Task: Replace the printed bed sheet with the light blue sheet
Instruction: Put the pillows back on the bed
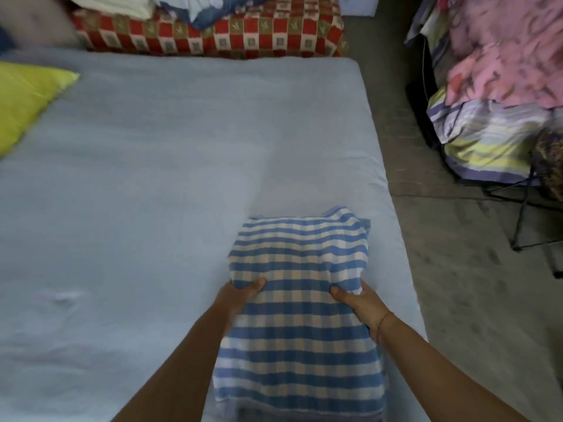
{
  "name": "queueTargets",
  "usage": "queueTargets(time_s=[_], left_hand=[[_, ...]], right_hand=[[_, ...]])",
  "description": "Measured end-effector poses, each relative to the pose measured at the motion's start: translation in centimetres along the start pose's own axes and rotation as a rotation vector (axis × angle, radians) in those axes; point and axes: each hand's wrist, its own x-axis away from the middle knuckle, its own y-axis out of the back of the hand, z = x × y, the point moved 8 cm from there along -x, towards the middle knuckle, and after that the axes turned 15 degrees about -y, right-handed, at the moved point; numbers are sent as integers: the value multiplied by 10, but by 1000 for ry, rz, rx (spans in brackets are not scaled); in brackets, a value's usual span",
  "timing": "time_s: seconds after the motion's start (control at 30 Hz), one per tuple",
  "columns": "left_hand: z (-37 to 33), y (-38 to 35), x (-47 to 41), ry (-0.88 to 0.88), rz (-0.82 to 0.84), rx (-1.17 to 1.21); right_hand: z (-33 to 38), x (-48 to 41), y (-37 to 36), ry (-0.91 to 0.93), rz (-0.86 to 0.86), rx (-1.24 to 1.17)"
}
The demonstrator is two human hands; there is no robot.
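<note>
Head view, left hand (243, 292), right hand (355, 300), each grip pinching folded blue-checked cloth (300, 339), smooth light blue sheet (158, 166)

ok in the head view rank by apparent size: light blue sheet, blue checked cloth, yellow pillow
1. light blue sheet
2. blue checked cloth, near the camera
3. yellow pillow, cut off, so unsure against cloth

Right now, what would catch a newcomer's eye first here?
The blue-and-white checked cloth stands out at the near right, gripped at its sides by the left hand and right hand. Under it the light blue sheet lies spread wide, with a yellow-green pillow at its left edge.
</note>
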Motion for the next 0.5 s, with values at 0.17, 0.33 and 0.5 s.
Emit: queueTargets(time_s=[0.17, 0.33, 0.5], left_hand=[[-40, 92, 48, -82, -128, 53], [-72, 209, 98, -190, -294, 115], [-90, 336, 139, -258, -396, 185]], right_hand=[[36, 27, -94, 56, 95, 45], [77, 48, -219, 122, 191, 119], [99, 63, -358, 180, 249, 174]])
